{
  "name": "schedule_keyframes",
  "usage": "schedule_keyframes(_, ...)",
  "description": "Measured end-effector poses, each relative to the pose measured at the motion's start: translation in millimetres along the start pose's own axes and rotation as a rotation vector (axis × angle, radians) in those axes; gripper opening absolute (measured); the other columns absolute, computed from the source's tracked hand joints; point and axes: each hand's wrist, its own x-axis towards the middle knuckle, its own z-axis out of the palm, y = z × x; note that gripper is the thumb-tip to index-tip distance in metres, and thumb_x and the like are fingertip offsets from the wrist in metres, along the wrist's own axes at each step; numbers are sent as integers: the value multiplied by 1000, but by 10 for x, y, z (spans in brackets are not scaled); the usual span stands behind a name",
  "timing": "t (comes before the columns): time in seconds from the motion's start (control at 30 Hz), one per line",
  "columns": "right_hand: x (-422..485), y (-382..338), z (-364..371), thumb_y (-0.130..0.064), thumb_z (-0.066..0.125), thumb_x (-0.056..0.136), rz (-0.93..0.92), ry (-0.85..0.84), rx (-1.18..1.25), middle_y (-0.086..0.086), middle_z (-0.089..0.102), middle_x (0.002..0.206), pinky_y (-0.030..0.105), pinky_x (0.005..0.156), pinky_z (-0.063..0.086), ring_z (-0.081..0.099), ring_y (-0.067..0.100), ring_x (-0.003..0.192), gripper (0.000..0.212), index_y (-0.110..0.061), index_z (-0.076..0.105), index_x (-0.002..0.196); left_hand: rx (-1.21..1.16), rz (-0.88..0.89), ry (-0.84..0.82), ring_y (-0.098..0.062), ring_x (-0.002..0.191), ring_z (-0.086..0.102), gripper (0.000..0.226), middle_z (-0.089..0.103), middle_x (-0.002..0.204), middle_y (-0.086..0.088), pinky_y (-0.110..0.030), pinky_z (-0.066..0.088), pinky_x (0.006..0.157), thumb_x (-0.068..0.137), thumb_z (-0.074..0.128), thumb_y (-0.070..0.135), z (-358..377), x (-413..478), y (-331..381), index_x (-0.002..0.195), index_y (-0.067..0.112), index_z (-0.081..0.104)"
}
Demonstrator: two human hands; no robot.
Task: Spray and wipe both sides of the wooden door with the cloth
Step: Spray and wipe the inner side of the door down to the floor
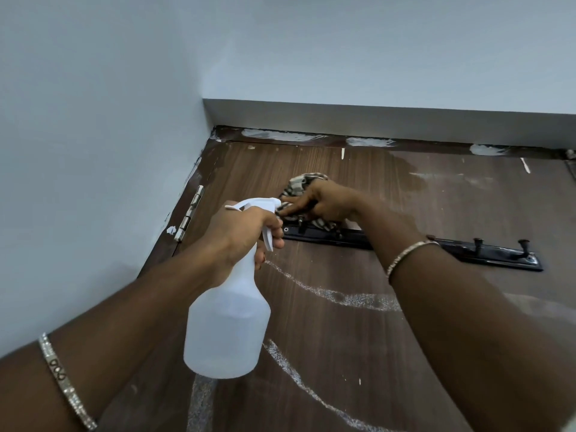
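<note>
- Pressing the striped cloth [300,185] against the wooden door [311,338], the right hand [327,202] grips the bunched fabric under its palm and fingers. It works just above the black hook rail [498,254], near the door's upper hinge-side corner. A wadded cloth probably gives firmer contact there than a loose sheet would.
- The left hand [246,232] is wrapped round the neck of the white spray bottle [227,322], with fingers at the trigger and the nozzle pointing toward the cloth. Held this close, the bottle seems ready to wet the patch under the cloth without either hand swapping tools.
- The bottle hangs in front of the panel; whether it touches the wood cannot be told.
- The door fills the lower right of the view, meeting the grey-blue wall [93,120] at a steel hinge [190,213].
- Its surface is dark brown with straight grain, and a darker, damp-looking patch lies right of the cloth. Pale streaks curve across the panel below the rail, and small white flecks dot the wood.
- White smears mark the frame [405,145] above the door.
- Only this face shows, and the streaks suggest much of it is not yet wiped.
</note>
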Motion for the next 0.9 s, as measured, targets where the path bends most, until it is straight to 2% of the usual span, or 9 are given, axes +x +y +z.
schedule_keyframes(0.07,1,-38,-25,17,58,91,-23,-52,6,-14,54,143,0,95,36,44,2,135,52,-17,70,128,13,17,4,-26,64,61,18,77,85,-15,-25,42,49,87,62,19,57,23,2,88,4,73)
schedule_keyframes(0.13,-131,9,-53,17,58,92,-27,-51,13,-14,53,139,-5,84,36,44,-7,122,49,-12,68,130,8,33,9,-29,71,64,17,77,83,-15,-26,43,50,86,63,19,111,50,7,90,6,74)
schedule_keyframes(0.27,-605,278,-350,9,61,94,41,-57,-22,-28,57,128,8,104,36,49,-23,103,50,-26,65,129,14,29,6,-16,46,52,20,77,84,-15,-25,43,48,88,62,19,190,46,26,88,3,73)
schedule_keyframes(0.4,-1202,740,-706,-2,67,93,190,48,15,-36,52,121,29,112,30,47,-12,107,46,-34,69,126,-10,76,-43,-15,41,48,19,76,84,-18,-24,41,45,89,60,14,275,25,69,94,1,72)
schedule_keyframes(0.47,-1446,978,-765,-9,72,90,212,181,8,-32,56,134,33,116,29,49,0,124,45,-41,72,122,-1,89,-82,-17,45,49,21,76,83,-18,-24,41,45,89,61,14,320,28,89,95,-2,72)
schedule_keyframes(0.57,-1728,1213,-776,-1,71,89,222,280,105,-18,46,150,30,120,28,39,11,144,49,-37,70,121,7,86,-139,-24,54,52,24,76,83,-18,-24,41,45,88,61,15,406,20,126,96,-5,71)
schedule_keyframes(0.67,-1875,1296,-728,6,66,92,206,293,152,-18,35,156,28,122,22,28,0,144,54,-34,62,128,32,105,-173,-16,44,48,20,72,75,-18,-25,42,44,88,62,16,492,-9,199,90,-1,72)
schedule_keyframes(0.8,-1846,1238,-716,10,64,92,253,296,132,-6,35,161,23,117,22,28,1,142,56,-31,60,131,69,111,-170,-15,41,46,20,60,63,-12,-24,42,45,88,62,17,589,-23,309,72,6,66)
schedule_keyframes(0.9,-1799,1114,-747,5,66,92,317,329,134,-1,53,151,36,116,38,50,18,134,52,-42,68,116,15,145,-154,-20,51,52,14,62,64,-10,-24,41,44,88,61,14,623,-29,372,88,4,70)
